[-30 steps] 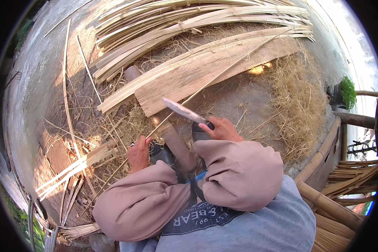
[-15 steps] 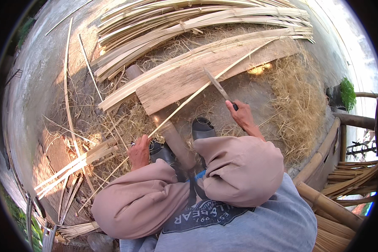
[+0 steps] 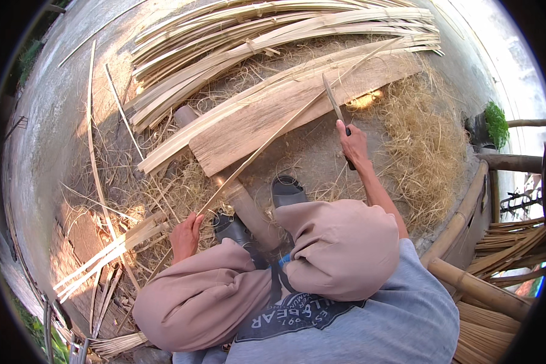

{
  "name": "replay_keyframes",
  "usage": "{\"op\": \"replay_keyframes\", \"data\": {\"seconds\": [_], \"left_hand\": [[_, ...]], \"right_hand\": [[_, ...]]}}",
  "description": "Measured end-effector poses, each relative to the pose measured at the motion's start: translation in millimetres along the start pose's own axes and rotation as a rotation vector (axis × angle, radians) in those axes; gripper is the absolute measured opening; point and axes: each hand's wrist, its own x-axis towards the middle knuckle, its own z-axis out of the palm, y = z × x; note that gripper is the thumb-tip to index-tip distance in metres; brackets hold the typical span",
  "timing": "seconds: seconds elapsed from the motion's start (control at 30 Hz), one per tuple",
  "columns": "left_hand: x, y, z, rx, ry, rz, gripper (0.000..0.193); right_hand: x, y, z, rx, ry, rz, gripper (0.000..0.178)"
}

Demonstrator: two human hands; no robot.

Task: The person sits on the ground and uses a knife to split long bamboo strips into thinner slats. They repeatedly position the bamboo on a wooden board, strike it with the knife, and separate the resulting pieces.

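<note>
My left hand is closed round a long thin bamboo strip, beside my left knee. From there the strip slants away to the upper right, across a wide wooden board. My right hand grips the dark handle of a knife, out beyond my right knee. The knife's blade points away from me, its upper part over the board and close to the strip; whether they touch I cannot tell. Under the board's near end runs a round wooden post, between my sandalled feet.
Several split bamboo strips lie stacked beyond the board. Fine shavings form a heap at the right; more are scattered at the left. A few loose strips lie on the left ground. A bamboo rail stands at my right.
My right hand has moved forward with the knife, whose blade now sits higher over the board. My left hand has shifted slightly left and back with the strip.
</note>
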Motion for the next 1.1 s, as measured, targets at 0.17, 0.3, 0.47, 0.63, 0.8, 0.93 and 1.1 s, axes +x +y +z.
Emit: {"op": "replay_keyframes", "data": {"seconds": [0.17, 0.3, 0.47, 0.63, 0.8, 0.93, 1.1], "left_hand": [[-18, -24, -7, 0.008, -0.01, -0.088, 0.042], [-73, -88, -35, 0.021, -0.082, -0.206, 0.034], [-108, -123, -38, 0.01, -0.229, -0.335, 0.034], [-127, -159, -66, 0.005, -0.448, -0.381, 0.04], [-20, -60, -39, -0.38, -0.277, -0.154, 0.052], [42, 57, 10, -0.604, -0.28, 0.015, 0.06], [60, 89, 45, -0.526, -0.135, -0.034, 0.041]], "right_hand": [[-38, -23, 8, -0.101, -0.249, -0.263, 0.065], [20, 5, -8, -0.015, -0.051, -0.037, 0.061], [30, 2, -7, -0.14, -0.099, -0.196, 0.068], [63, 26, -2, -0.094, 0.105, -0.001, 0.07], [78, 45, -13, -0.145, 0.113, 0.035, 0.072], [51, 15, 14, 0.208, 0.046, 0.181, 0.07], [-67, -32, 53, 0.092, -0.23, -0.17, 0.06]]}}
